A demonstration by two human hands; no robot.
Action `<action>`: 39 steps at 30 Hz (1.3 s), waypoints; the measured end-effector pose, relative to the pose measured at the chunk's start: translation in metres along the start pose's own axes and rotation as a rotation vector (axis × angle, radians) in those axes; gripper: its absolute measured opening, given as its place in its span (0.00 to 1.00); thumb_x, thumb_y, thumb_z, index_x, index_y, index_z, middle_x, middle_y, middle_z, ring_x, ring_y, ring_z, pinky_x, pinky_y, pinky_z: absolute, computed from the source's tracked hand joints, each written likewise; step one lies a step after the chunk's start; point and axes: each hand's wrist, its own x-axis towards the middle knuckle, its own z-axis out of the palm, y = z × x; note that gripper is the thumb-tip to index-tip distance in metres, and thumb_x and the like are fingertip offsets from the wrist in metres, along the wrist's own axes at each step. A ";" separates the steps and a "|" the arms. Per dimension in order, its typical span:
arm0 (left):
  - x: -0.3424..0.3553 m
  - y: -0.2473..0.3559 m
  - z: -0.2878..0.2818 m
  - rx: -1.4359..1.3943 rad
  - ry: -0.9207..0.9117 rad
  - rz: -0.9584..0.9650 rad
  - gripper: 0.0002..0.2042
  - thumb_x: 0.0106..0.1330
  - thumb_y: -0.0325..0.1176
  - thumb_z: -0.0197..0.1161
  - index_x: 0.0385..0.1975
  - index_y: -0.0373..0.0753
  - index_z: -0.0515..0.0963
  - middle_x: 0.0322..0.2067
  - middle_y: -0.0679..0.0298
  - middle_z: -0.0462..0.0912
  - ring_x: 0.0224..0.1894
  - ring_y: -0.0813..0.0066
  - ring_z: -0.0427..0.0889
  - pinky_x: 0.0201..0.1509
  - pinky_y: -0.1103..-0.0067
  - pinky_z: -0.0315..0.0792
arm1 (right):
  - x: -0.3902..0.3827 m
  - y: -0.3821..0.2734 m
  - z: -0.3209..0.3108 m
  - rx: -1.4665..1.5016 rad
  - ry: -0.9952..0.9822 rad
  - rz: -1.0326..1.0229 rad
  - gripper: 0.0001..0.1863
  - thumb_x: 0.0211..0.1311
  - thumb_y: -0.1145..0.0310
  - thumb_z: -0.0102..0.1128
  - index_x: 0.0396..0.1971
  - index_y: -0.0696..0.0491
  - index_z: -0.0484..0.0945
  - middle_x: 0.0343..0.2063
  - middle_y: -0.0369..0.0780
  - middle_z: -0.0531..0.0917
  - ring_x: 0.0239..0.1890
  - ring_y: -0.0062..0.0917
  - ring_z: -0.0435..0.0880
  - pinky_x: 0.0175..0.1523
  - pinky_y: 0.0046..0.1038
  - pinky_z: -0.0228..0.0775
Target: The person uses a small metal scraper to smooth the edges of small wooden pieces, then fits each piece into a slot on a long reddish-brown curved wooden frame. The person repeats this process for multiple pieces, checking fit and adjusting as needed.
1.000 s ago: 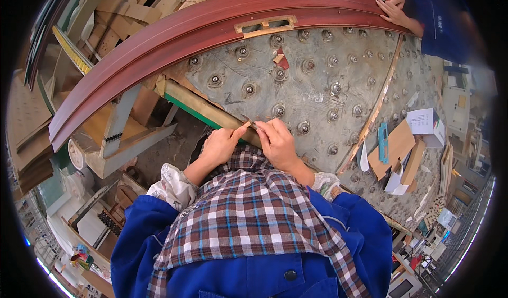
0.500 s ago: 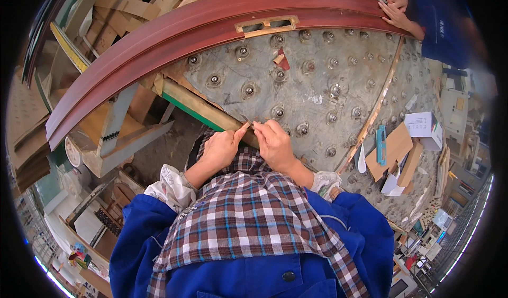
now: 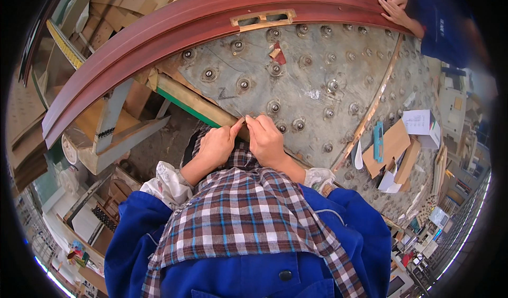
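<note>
My left hand [image 3: 216, 149] and my right hand [image 3: 265, 142] meet in front of me at the table edge, thumbs and fingertips pinched together. Something small and thin sits between the fingertips, too small to make out. Just beyond them runs the padded edge strip [image 3: 193, 103] of the table, tan on top with a green side. A long red-brown wooden board [image 3: 174, 27] with a grooved profile lies across the far side. Set into its near edge is a pale recess [image 3: 263, 19] with two dark slots.
Ball rollers [image 3: 243, 84] stud the grey metal tabletop [image 3: 225, 93]. A red scrap [image 3: 278, 54] lies near the board. Cardboard pieces [image 3: 389, 148], a teal tool [image 3: 378, 142] and a white box [image 3: 422, 123] lie at right. A co-worker's hands [image 3: 394, 10] rest on the board's right end.
The view has shifted slightly, so the table and board appear a little higher and further left. My two hands stay pinched together at the table edge.
</note>
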 end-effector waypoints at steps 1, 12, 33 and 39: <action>-0.001 0.002 0.000 0.000 -0.003 -0.011 0.28 0.68 0.52 0.38 0.29 0.32 0.77 0.29 0.44 0.77 0.37 0.45 0.75 0.39 0.59 0.68 | -0.001 0.000 0.003 -0.027 -0.006 -0.003 0.14 0.47 0.79 0.53 0.38 0.60 0.74 0.27 0.42 0.72 0.33 0.35 0.74 0.36 0.30 0.69; -0.003 0.003 0.005 0.017 0.024 -0.060 0.29 0.67 0.54 0.35 0.30 0.33 0.76 0.30 0.43 0.78 0.37 0.44 0.76 0.40 0.58 0.68 | -0.007 0.008 -0.013 0.163 0.073 0.103 0.10 0.51 0.77 0.57 0.36 0.58 0.76 0.25 0.41 0.73 0.29 0.34 0.75 0.33 0.31 0.68; 0.000 0.009 0.006 0.199 0.015 -0.084 0.22 0.69 0.51 0.35 0.37 0.41 0.72 0.25 0.44 0.77 0.31 0.42 0.76 0.33 0.55 0.68 | -0.005 0.021 -0.020 0.242 -0.017 0.073 0.13 0.49 0.77 0.57 0.38 0.57 0.76 0.26 0.39 0.74 0.30 0.32 0.75 0.32 0.29 0.69; 0.000 0.005 0.010 0.201 0.049 -0.058 0.22 0.69 0.51 0.35 0.35 0.39 0.71 0.24 0.45 0.77 0.29 0.43 0.76 0.31 0.55 0.68 | -0.001 0.023 -0.024 0.255 -0.074 0.072 0.13 0.48 0.78 0.56 0.38 0.58 0.76 0.25 0.39 0.72 0.29 0.33 0.74 0.33 0.29 0.69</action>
